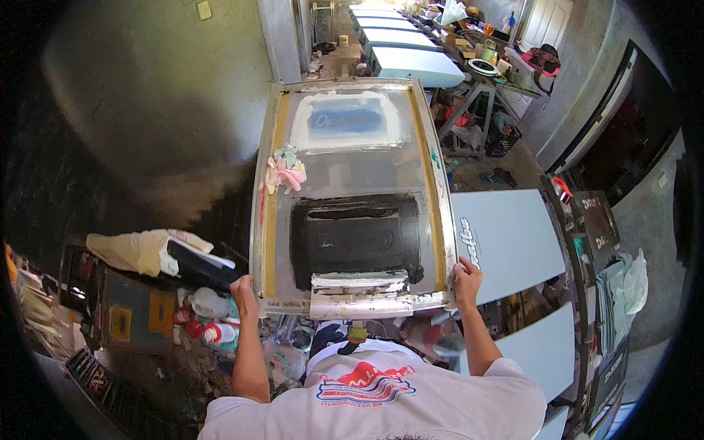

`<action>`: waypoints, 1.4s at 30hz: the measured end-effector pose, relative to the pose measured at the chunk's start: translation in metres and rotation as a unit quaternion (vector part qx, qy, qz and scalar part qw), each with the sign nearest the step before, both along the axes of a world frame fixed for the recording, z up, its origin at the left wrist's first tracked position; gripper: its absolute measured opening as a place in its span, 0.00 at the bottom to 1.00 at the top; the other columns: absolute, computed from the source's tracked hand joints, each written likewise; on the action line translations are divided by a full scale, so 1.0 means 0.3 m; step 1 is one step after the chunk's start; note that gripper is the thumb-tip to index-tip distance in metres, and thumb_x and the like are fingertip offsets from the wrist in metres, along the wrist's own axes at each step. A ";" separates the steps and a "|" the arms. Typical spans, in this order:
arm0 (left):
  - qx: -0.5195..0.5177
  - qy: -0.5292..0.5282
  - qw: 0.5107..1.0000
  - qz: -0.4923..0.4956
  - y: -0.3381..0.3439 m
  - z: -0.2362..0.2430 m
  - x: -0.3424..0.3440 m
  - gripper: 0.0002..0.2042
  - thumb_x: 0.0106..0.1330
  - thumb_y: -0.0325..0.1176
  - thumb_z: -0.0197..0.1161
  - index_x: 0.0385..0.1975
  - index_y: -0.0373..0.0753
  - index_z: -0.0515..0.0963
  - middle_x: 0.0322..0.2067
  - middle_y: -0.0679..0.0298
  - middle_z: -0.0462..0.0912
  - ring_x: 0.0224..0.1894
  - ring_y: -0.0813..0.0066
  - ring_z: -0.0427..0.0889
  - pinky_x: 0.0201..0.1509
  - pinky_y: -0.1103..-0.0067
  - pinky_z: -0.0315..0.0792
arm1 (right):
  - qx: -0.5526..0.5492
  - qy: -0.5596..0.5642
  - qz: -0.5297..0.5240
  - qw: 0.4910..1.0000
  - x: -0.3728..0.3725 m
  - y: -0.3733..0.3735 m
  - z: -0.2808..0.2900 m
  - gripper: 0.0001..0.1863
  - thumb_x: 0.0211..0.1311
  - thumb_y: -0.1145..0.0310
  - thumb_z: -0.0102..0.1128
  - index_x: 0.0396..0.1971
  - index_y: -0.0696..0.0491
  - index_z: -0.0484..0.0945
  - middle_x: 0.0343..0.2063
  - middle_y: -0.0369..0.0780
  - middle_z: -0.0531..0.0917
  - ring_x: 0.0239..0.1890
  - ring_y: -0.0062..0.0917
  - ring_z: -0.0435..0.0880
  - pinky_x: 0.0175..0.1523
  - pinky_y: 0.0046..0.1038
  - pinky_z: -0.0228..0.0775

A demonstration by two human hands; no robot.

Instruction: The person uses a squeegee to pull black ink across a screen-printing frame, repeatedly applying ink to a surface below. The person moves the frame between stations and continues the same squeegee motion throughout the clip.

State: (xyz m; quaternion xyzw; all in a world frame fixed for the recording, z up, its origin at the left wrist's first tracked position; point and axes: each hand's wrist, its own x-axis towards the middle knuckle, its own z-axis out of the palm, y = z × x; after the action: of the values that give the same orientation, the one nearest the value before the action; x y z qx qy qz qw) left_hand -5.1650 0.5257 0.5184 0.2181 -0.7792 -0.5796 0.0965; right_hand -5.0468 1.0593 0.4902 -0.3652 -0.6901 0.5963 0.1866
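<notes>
A large screen printing frame with metal edges is held out in front of me. My left hand grips its near left corner, and my right hand has fingers closed on its right edge near the front. Black ink covers the near part of the mesh. A squeegee with a pale, ink-stained handle lies across the mesh at the near end. Farther off is a blue stencil area with a whitish border. A crumpled pink and cream rag rests on the left side of the frame.
Light-blue panels stand in a row on the right, one with white lettering. More pale panels line the far end. A cluttered workbench is at the back right. Bottles and a draped cloth lie at the left.
</notes>
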 end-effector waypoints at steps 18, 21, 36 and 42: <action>0.028 -0.047 0.998 -0.032 0.111 0.054 -1.353 0.15 0.60 0.36 0.58 0.18 0.30 0.69 0.20 0.68 0.69 0.26 0.75 0.66 0.34 0.69 0.61 | 0.017 0.003 -0.041 0.999 -1.170 0.042 -0.056 0.20 0.60 0.73 0.60 0.52 0.63 0.84 0.34 0.43 0.89 0.33 0.22 0.85 0.41 0.26 0.76; 0.019 -0.021 0.998 -0.059 0.159 0.044 -1.542 0.15 0.60 0.36 0.57 0.18 0.30 0.70 0.20 0.68 0.68 0.26 0.75 0.66 0.34 0.70 0.61 | 0.025 -0.014 -0.040 0.999 -1.308 0.073 -0.062 0.19 0.61 0.74 0.60 0.52 0.63 0.84 0.34 0.43 0.89 0.33 0.22 0.85 0.41 0.26 0.76; 0.116 -0.002 0.992 -0.044 0.333 -0.162 -2.517 0.12 0.57 0.32 0.58 0.16 0.31 0.68 0.20 0.71 0.66 0.27 0.77 0.64 0.33 0.72 0.59 | -0.020 -0.015 -0.063 0.998 -2.289 0.298 -0.139 0.20 0.63 0.75 0.60 0.54 0.64 0.81 0.34 0.43 0.88 0.31 0.20 0.83 0.37 0.25 0.74; 0.106 -0.015 0.994 -0.035 0.395 -0.124 -2.790 0.14 0.56 0.33 0.60 0.16 0.38 0.62 0.22 0.70 0.64 0.27 0.74 0.64 0.34 0.70 0.59 | 0.022 -0.015 -0.029 0.999 -2.606 0.345 -0.176 0.19 0.63 0.75 0.60 0.54 0.63 0.82 0.35 0.43 0.89 0.33 0.20 0.83 0.39 0.24 0.74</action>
State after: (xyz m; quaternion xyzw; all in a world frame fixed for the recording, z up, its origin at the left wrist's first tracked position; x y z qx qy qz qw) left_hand -6.0019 0.6443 0.4814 0.2085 -0.7217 -0.6588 0.0412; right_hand -5.8285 1.1627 0.4374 -0.3899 -0.6950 0.5697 0.2010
